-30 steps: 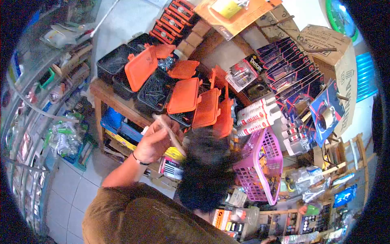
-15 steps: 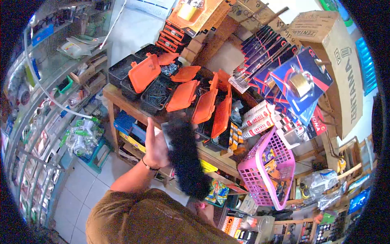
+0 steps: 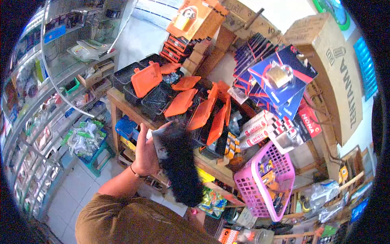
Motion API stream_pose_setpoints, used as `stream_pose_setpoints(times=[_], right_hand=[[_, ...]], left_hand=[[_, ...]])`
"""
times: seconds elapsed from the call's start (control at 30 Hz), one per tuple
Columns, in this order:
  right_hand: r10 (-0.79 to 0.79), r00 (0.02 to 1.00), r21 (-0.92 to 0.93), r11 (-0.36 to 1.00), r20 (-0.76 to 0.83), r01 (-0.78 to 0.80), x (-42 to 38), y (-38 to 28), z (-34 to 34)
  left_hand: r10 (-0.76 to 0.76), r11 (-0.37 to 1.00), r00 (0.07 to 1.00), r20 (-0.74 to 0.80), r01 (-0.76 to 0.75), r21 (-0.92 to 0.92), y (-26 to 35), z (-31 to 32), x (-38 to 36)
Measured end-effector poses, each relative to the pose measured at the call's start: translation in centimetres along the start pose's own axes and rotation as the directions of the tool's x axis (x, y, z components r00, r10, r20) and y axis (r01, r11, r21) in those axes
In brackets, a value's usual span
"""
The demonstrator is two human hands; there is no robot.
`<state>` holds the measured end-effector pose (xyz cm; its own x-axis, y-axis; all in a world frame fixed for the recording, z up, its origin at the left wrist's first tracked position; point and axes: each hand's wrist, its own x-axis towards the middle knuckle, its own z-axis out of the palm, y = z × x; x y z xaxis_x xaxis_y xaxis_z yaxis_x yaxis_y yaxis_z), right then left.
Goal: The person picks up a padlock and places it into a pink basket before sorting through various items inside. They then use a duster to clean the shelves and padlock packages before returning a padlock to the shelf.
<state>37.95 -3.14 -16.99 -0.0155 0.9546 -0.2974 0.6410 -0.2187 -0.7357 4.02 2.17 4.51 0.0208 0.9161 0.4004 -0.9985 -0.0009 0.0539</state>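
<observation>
My left hand (image 3: 145, 156) is raised in front of the wooden bench, thumb up, with its fingers hidden behind a long black object (image 3: 178, 171). That object has a greyish flat upper end and a dark, fuzzy-looking body; its kind I cannot make out. Low in the view, by its bottom end, my right hand (image 3: 198, 217) shows only in part, with a small pink spot near it. Its fingers are hidden. Just beyond the left hand sit black bins with orange lids (image 3: 180, 102), several flipped up, and a bin of dark nails or screws (image 3: 157, 99).
A pink basket (image 3: 239, 191) with packets hangs tilted on the right. Behind it are sealant tubes (image 3: 254, 132), carded padlocks (image 3: 280, 77) and a large cardboard box (image 3: 337, 81). Glass shelving lines the left, and a green stool (image 3: 99, 160) holds bagged goods (image 3: 85, 136).
The view has shifted a little. My left hand and the black object sit slightly further left and lower, and my right hand also appears further left and lower.
</observation>
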Motion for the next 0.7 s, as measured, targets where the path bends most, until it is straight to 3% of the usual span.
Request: stream_pose_setpoints(times=[0.03, 0.07, 0.1, 0.13, 0.17, 0.2, 0.23, 0.27, 0.3, 0.33, 0.37, 0.4, 0.43, 0.47, 0.5, 0.57, 0.6, 0.63, 0.67, 0.7], right_hand=[[-0.020, 1.000, -0.014, 1.000, 0.000, 0.020, 0.2, -0.5, 0.3], [0.063, 0.998, -0.153, 0.986, -0.028, -0.066, -0.8, -2.9, 0.6], [0.143, 0.987, -0.279, 0.947, -0.068, -0.157, -1.2, -4.2, 0.8], [-0.209, 0.976, -0.402, 0.889, 0.068, 0.218, 0.6, 0.1, 0.8], [-0.217, 0.974, -0.403, 0.887, 0.071, 0.227, 0.8, -0.4, 0.7], [-0.059, 0.997, -0.267, 0.961, 0.051, 0.071, 1.0, -0.9, 0.6], [0.101, 0.993, -0.122, 0.988, 0.055, -0.094, 1.2, -1.7, 0.7], [0.001, 0.995, -0.126, 0.992, -0.098, -0.013, -1.6, -8.9, 0.5], [-0.001, 0.995, -0.121, 0.993, -0.102, -0.012, -0.9, -7.4, 0.8], [-0.115, 0.993, -0.191, 0.975, 0.009, 0.115, 0.4, -4.5, 1.0], [-0.221, 0.968, -0.247, 0.938, 0.123, 0.245, 0.7, -4.7, 0.7], [-0.367, 0.908, -0.351, 0.838, 0.203, 0.418, 0.6, -4.8, 0.2], [-0.374, 0.907, -0.350, 0.837, 0.195, 0.420, 0.4, -5.1, 0.2], [-0.236, 0.968, -0.230, 0.941, 0.085, 0.249, -0.3, -7.5, 0.2], [-0.072, 0.997, -0.087, 0.994, 0.000, 0.072, -0.6, -8.8, 0.5], [-0.119, 0.992, -0.038, 0.992, -0.039, 0.117, -0.6, -7.3, 1.0], [-0.172, 0.984, -0.223, 0.959, 0.045, 0.177, -0.9, -7.6, 0.8], [-0.210, 0.968, -0.392, 0.886, 0.139, 0.248, -1.0, -7.7, 0.6], [-0.341, 0.931, -0.324, 0.873, 0.127, 0.364, -0.7, -7.7, 0.4], [-0.342, 0.931, -0.319, 0.874, 0.128, 0.365, -0.6, -7.7, 0.2]], left_hand=[[0.013, 0.970, 0.999, 0.035, -0.004, -0.241, 0.1, -0.3, 0.1], [0.130, 0.979, 0.968, -0.217, -0.090, 0.185, -0.2, 0.9, 0.3], [0.141, 0.977, 0.968, -0.209, -0.102, 0.189, 0.2, 0.3, 0.4], [0.101, 0.975, 0.995, -0.022, -0.094, 0.199, 0.9, -0.8, 0.5], [0.053, 0.974, 0.985, 0.165, -0.088, 0.211, 1.3, -0.6, 0.6], [0.098, 0.958, 0.995, 0.012, -0.098, 0.270, 1.2, 0.9, -0.3], [0.145, 0.948, 0.989, -0.017, -0.134, 0.289, 1.0, 0.8, -0.4], [0.135, 0.979, 0.991, 0.021, -0.136, 0.150, 1.2, 0.5, -0.5], [0.124, 0.992, 0.991, 0.060, -0.124, 0.006, 1.3, 0.2, -0.6], [0.092, 0.994, 0.984, 0.151, -0.082, -0.069, 1.4, 0.1, -0.5], [0.190, 0.959, 0.968, -0.162, -0.147, 0.244, 0.9, 1.4, -0.2], [0.105, 0.963, 0.994, 0.040, -0.112, 0.245, 1.6, 0.2, 0.1], [0.018, 0.964, 0.971, 0.239, -0.081, 0.255, 2.4, -0.9, 0.4], [0.067, 0.946, 0.988, 0.138, -0.107, 0.307, 1.9, 0.5, -0.1], [0.177, 0.958, 0.975, -0.134, -0.140, 0.248, 1.3, 1.4, 0.1], [0.146, 0.959, 0.984, -0.102, -0.116, 0.260, 1.2, 1.6, 0.2], [0.147, 0.962, 0.985, -0.091, -0.121, 0.246, 1.0, 2.0, 0.4], [0.049, 0.968, 0.977, 0.208, -0.097, 0.230, 2.0, -0.4, 0.8], [0.074, 0.960, 0.984, 0.164, -0.115, 0.255, 2.1, 0.1, 0.6], [0.099, 0.951, 0.988, 0.121, -0.130, 0.281, 1.9, 0.6, 0.4]])
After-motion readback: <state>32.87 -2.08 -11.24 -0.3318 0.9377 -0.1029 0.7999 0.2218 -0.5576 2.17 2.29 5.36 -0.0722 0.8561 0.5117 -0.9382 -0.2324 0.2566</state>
